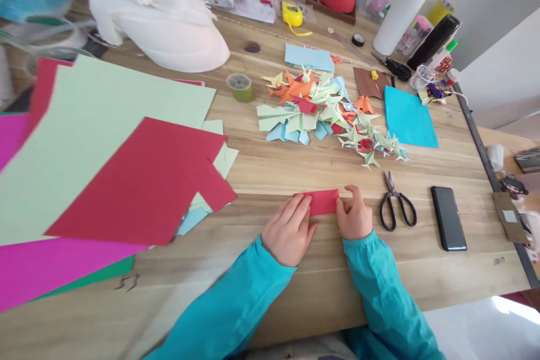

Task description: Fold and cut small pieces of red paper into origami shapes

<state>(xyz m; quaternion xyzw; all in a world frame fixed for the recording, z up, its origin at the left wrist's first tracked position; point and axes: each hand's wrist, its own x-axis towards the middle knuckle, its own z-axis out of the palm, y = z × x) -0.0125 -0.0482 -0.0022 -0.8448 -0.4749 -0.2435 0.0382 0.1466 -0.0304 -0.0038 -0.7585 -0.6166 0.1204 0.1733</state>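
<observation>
A small folded rectangle of red paper [324,202] lies on the wooden table in front of me. My left hand [289,230] rests flat over its left end, fingers stretched out and pressing it to the tabletop. At the right edge of the paper, my right hand [355,216] has its thumb against the corner. Its index finger is raised and bent, and the other fingers are curled in, partly hidden. Scissors [393,202] with black handles lie just right of my right hand, blades pointing away. Beyond the paper is a pile of folded paper pieces [301,115] in several colours.
Large coloured sheets, a red one [139,185] on top, cover the left side. A phone [449,218] lies at right. Farther back are a turquoise square [410,117], a tape roll [240,88], a yellow tape measure [292,14] and a white bag [164,22].
</observation>
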